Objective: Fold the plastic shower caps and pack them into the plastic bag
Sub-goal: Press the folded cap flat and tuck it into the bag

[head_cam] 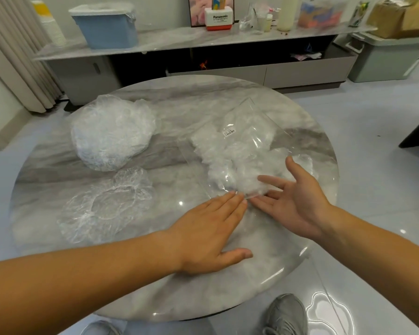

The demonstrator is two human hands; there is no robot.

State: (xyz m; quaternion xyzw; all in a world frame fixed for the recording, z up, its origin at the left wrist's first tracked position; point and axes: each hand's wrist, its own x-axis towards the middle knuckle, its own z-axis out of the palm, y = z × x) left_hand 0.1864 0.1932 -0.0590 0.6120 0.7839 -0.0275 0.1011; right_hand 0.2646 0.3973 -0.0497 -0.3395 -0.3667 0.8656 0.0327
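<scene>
A clear plastic bag [242,141] with a small barcode label lies on the right half of the round marble table [174,110], stuffed with folded white shower caps. My left hand [211,228] lies flat, palm down, its straight fingertips touching the bag's near edge. My right hand [293,197] is palm up with straight fingers at that same edge, partly under the bag's mouth. A pile of unfolded clear shower caps [111,131] sits at the far left. One spread-out shower cap [107,204] lies flat at the near left.
Behind the table runs a low grey cabinet [228,73] carrying a blue lidded bin [107,25], a Panasonic box [219,18] and bottles. A grey storage box [385,59] stands on the floor at right. My grey shoes [288,315] show below the table edge.
</scene>
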